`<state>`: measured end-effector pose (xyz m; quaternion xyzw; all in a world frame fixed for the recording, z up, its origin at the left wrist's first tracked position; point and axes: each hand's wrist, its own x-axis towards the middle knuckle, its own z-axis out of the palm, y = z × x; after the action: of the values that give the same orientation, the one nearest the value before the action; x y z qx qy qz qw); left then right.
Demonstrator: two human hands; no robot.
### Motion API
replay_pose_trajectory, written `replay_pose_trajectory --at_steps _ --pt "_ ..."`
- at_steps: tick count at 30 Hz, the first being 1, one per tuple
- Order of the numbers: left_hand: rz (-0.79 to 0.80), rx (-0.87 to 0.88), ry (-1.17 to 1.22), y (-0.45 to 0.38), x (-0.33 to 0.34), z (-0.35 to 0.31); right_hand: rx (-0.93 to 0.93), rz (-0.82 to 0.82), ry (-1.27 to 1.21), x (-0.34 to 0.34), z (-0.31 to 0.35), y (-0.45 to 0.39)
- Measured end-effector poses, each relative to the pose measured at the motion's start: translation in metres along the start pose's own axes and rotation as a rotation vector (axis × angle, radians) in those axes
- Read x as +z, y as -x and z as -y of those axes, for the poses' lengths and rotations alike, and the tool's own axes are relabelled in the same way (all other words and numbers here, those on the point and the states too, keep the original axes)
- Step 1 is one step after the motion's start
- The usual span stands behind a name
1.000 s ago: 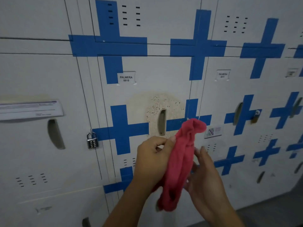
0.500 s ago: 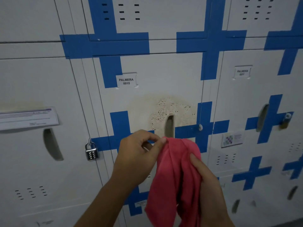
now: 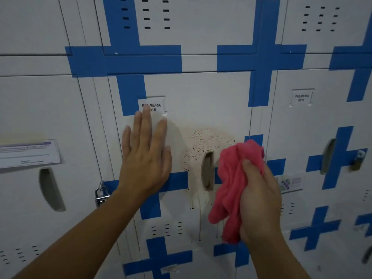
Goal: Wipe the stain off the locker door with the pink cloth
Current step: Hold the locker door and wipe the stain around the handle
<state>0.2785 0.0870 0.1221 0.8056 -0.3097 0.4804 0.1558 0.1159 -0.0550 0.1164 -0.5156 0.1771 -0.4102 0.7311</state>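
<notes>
The white locker door labelled PALMERA 0015 carries a brownish speckled stain around its recessed handle slot, with thin drips running down below. My left hand lies flat and open against the door, left of the stain, its fingertips over the label. My right hand grips the bunched pink cloth, which is held against the door just right of the handle slot, at the stain's right edge. Part of the cloth hangs down below my fist.
Blue cross markings cover the locker wall. A silver combination padlock hangs left of my left wrist. The neighbouring left door bears a paper notice. The door on the right, labelled 0011, has its own handle and padlock.
My left hand let go of the cloth and went flat onto the door. My right hand bunched the cloth and raised it to the stain's right edge. The view moved closer.
</notes>
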Motion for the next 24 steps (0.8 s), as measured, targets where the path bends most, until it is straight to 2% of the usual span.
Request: replay_pose_trajectory --at_steps 4,8,13,18,24 --pt "-0.052 0.013 -0.026 -0.003 0.013 0.011 -0.218 -0.065 0.066 0.015 0.000 -0.014" --pt "-0.104 0.052 -0.058 -0.002 0.022 0.013 -0.544 -0.058 0.314 0.033 -0.011 -0.023" --pt "-0.226 0.089 0.003 -0.003 0.024 0.022 -0.825 -0.049 0.539 0.050 -0.024 -0.041" --pt "-0.278 0.134 -0.073 -0.004 0.027 0.032 -1.138 0.035 0.854 0.081 -0.038 -0.050" --pt "-0.247 0.138 -0.044 -0.003 0.027 0.034 -1.279 0.201 1.142 0.095 -0.055 -0.046"
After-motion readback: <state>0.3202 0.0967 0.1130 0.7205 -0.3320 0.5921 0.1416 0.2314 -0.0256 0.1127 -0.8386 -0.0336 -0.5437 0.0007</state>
